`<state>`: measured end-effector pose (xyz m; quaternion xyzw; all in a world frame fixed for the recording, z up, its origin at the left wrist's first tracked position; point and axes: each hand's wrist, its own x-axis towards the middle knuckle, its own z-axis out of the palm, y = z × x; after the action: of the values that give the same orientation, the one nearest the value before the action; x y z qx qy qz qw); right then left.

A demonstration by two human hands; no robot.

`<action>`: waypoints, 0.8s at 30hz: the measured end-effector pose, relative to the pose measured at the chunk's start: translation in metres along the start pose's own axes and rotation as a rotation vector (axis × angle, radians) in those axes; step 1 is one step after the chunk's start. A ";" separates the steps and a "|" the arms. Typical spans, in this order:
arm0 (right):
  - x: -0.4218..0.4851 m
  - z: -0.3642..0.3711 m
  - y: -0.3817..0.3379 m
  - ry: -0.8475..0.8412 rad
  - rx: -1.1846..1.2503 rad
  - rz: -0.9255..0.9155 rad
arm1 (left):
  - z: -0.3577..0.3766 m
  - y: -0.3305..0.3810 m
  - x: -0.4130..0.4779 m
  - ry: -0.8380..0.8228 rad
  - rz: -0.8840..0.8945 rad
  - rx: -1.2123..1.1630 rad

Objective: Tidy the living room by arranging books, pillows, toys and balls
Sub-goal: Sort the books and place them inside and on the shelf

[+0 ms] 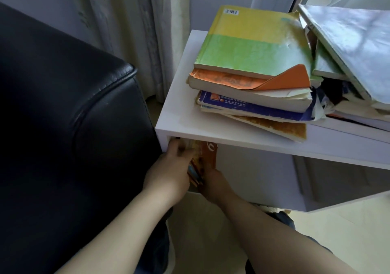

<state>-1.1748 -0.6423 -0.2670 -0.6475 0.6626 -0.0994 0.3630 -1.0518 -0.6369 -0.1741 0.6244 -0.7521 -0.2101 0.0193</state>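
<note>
A white shelf unit (179, 113) stands beside a black sofa. On its top lies a stack of worn books, the uppermost yellow and green (251, 41), with an orange one (242, 83) and a blue one (253, 107) beneath. A second messy pile with a silvery cover (354, 48) sits at the right. In the open compartment under the top board stand several upright books (202, 159), orange and yellow. My left hand (171, 168) presses against their left side and my right hand (213, 181) holds them from the lower right.
The black leather sofa arm (73, 105) fills the left and stands close against the shelf. Pale curtains (130, 20) hang behind. The shelf's lower board (348, 202) juts out at the right above a light floor (348, 242).
</note>
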 end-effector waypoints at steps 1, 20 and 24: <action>-0.002 -0.002 -0.001 -0.011 0.003 0.000 | 0.001 -0.001 0.000 0.001 0.001 -0.004; -0.126 -0.091 -0.024 0.250 0.125 0.038 | -0.024 0.025 -0.065 0.184 0.050 -0.236; -0.156 -0.124 -0.043 0.442 0.113 -0.050 | -0.058 0.059 -0.084 0.344 0.220 -0.311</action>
<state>-1.2325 -0.5453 -0.0972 -0.6051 0.7030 -0.2847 0.2420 -1.0717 -0.5660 -0.0817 0.5547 -0.7600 -0.2106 0.2653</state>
